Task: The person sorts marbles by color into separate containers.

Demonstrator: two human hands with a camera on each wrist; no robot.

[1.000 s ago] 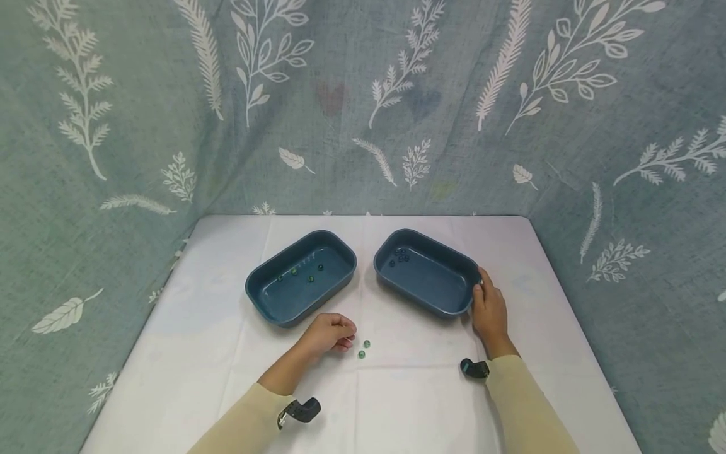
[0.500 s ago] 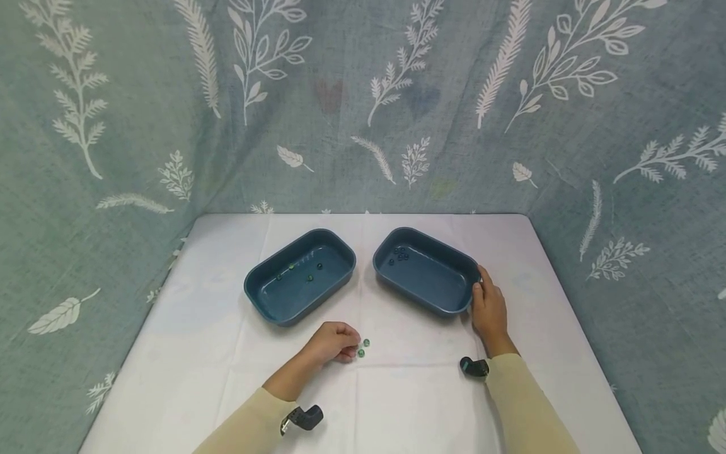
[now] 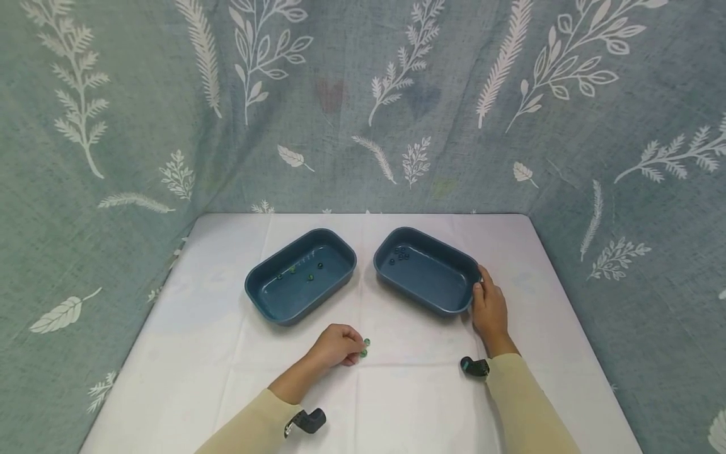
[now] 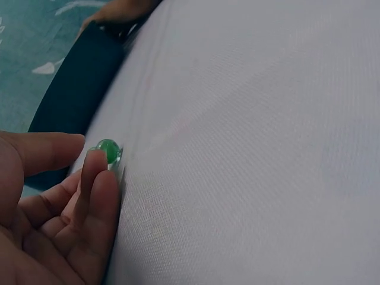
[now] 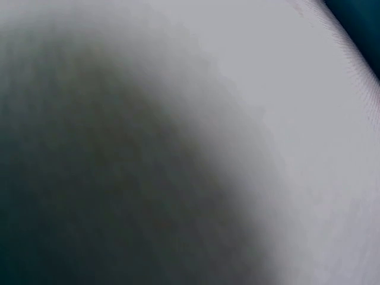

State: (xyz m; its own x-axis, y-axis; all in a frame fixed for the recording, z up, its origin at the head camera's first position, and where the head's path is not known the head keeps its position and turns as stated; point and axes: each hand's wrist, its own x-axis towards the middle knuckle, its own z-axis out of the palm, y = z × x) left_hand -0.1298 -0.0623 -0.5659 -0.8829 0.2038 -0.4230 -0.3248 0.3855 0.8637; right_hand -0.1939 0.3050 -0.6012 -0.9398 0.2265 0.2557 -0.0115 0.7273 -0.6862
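Two green glass marbles lie on the white cloth, a far marble (image 3: 367,342) and a near marble (image 3: 363,353). My left hand (image 3: 339,345) is at them, fingertips touching or almost touching the near one. In the left wrist view, a green marble (image 4: 109,151) shows just beyond a fingertip, with the thumb a little apart. My right hand (image 3: 490,309) holds the right end of the right blue tray (image 3: 433,274) by its rim. Several dark marbles (image 3: 401,256) sit in that tray's far left corner. The right wrist view is mostly a dark blur.
To the left stands a second blue tray (image 3: 283,302), angled the other way, with several marbles (image 3: 310,277) scattered inside. A white cloth (image 3: 408,397) covers the table. Leaf-patterned fabric (image 3: 351,170) hangs behind and at both sides.
My left hand has moved right and slightly nearer to me, reaching the two green marbles. The near marble has shifted slightly right. My right hand stays at its tray.
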